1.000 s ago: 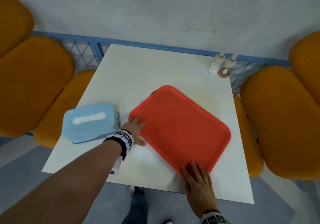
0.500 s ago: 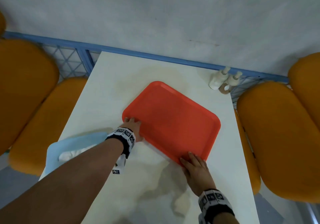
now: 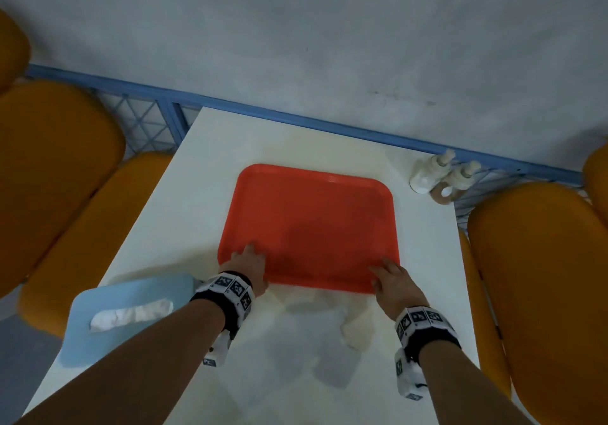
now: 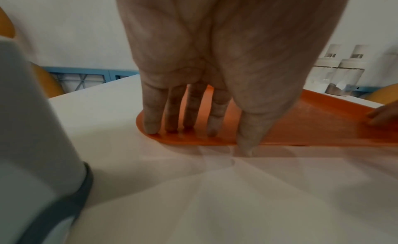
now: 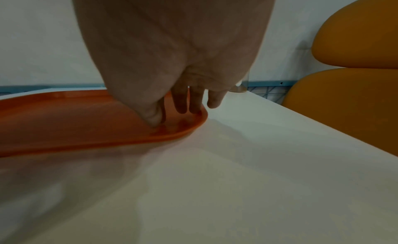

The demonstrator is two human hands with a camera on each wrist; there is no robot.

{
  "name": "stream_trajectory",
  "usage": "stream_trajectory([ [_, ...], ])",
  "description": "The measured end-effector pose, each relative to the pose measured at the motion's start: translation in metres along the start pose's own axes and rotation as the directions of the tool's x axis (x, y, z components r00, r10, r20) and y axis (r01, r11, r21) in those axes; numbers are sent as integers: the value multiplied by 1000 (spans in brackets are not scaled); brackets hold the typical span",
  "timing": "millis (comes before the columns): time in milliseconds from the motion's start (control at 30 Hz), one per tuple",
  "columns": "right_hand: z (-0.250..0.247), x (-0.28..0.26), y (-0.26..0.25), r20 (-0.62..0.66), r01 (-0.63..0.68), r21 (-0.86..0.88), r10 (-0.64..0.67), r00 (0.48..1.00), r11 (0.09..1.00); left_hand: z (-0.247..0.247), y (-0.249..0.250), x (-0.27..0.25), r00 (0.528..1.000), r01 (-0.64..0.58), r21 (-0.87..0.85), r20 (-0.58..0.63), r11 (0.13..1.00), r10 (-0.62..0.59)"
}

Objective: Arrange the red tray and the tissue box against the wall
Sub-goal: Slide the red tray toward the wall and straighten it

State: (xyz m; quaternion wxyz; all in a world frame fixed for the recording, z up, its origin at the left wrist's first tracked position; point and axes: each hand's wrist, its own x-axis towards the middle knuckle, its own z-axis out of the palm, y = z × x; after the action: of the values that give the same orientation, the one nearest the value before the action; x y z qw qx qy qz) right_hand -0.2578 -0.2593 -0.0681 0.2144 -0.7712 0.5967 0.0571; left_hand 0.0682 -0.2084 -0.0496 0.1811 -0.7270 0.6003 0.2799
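The red tray lies flat on the white table, its edges square with the table's. A strip of bare tabletop separates its far edge from the wall. My left hand presses straight fingers on the tray's near-left corner, thumb down at the rim. My right hand presses straight fingers on the tray's near-right corner. The light blue tissue box stands at the table's near-left edge, just left of my left wrist, partly hidden by my forearm. In the left wrist view the tissue box is blurred.
Two white-capped bottles stand at the table's far right corner by the wall, right of the tray. A blue rail runs along the wall's foot. Orange padded seats flank the table on the left and on the right.
The tray has turned from a diagonal lie to square with the table and has slid towards the wall. Both hands went with it, staying on its near corners.
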Motion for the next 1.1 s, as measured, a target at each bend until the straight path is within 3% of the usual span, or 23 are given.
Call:
stream_trajectory([
  [200,-16,40,8,104,-85,10,83,991,996,-32,6,43,992,-42,-63,-125,997,34],
  [333,-23,72,23,110,-24,-73,32,993,997,-46,14,70,984,-39,-87,-178,995,22],
  [467,-27,98,37,18,58,-145,-56,998,988,-62,17,92,981,-41,-82,-193,996,24],
  [667,-31,109,42,-90,135,-65,-141,986,989,-90,23,109,983,-21,23,-182,1000,25],
  [867,-27,96,41,-179,202,-125,-223,958,971,-93,25,116,986,-104,52,-127,993,110],
  [1000,-27,98,38,-200,290,-188,-325,924,939,-90,21,113,973,-140,59,-177,988,149],
  [1100,-34,106,38,-215,287,-175,-321,922,942,-87,23,114,964,-177,63,-192,982,186],
])
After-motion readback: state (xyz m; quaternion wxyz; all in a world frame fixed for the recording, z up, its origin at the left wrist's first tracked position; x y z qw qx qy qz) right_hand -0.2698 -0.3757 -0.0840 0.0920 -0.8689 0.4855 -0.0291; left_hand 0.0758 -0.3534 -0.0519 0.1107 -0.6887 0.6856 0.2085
